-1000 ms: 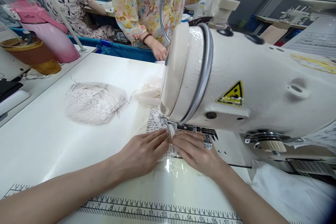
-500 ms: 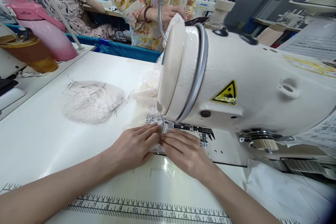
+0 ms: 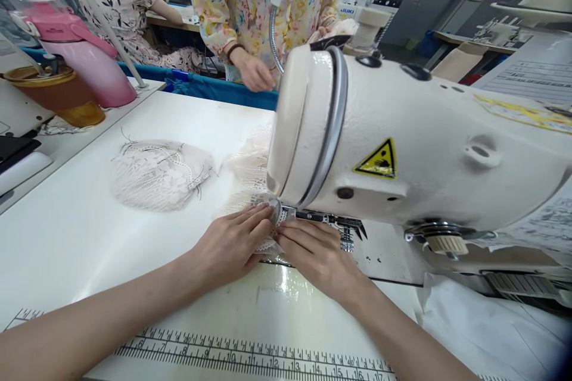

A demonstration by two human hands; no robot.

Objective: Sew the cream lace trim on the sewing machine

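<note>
Cream lace fabric [image 3: 269, 245] lies at the presser foot of a white sewing machine [image 3: 379, 125], with part of it bunched behind. My left hand [image 3: 236, 241] is on the lace, its fingers together and their tips pinching it just left of the foot. Close beside it, my right hand [image 3: 315, 250] has its fingers closed on the lace's right edge, in front of the foot. The needle is hidden behind the machine head. Apart from my hands, a second lace piece [image 3: 161, 175] with loose dark threads lies on the table to the left.
A printed ruler strip [image 3: 250, 357] runs along the front edge. White cloth [image 3: 487, 321] lies at right. A pink bottle [image 3: 84, 53] and an amber cup [image 3: 58, 92] stand at back left. Beyond the machine, a co-worker in a floral shirt [image 3: 254, 0] stands; another person sits behind.
The co-worker's one hand has come down beside the lamp neck, and the pale lace piece there has moved right with the other hand. My hands stay nearly in place on the lace.
</note>
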